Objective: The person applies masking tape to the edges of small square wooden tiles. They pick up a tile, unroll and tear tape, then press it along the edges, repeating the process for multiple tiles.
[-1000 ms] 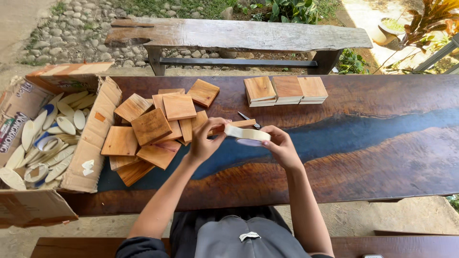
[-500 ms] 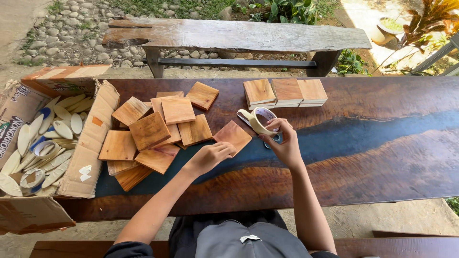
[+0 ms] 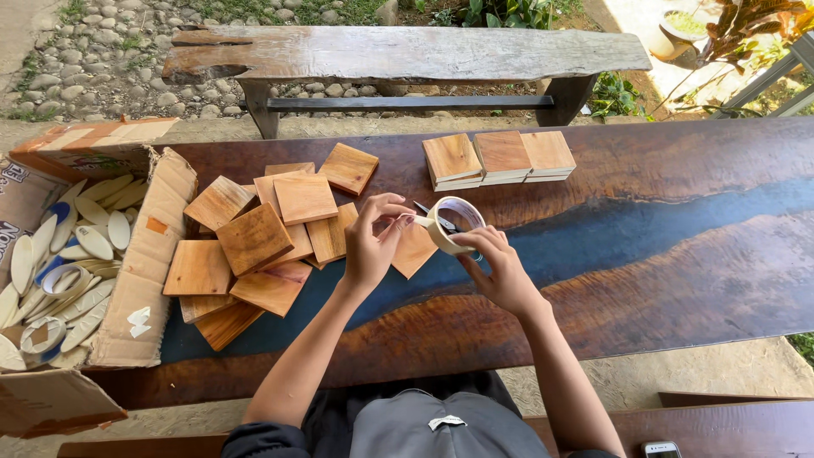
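A roll of pale tape (image 3: 451,225) is held above the dark wooden table (image 3: 678,254). My right hand (image 3: 496,267) grips the roll from below and the right. My left hand (image 3: 373,242) pinches at the roll's left edge with its fingertips. A square wooden tile (image 3: 414,250) lies on the table just under both hands. A dark thin tool (image 3: 421,207) lies behind the roll, partly hidden.
A loose heap of square wooden tiles (image 3: 254,242) lies left of my hands. Three neat tile stacks (image 3: 500,157) stand at the back. An open cardboard box (image 3: 127,280) with pale oval pieces (image 3: 59,254) sits at far left. A bench (image 3: 407,55) stands beyond. A phone (image 3: 661,449) lies at bottom right.
My left hand rose from the table and came back to the tape roll. The right hand turned the roll so its open side faces the camera.
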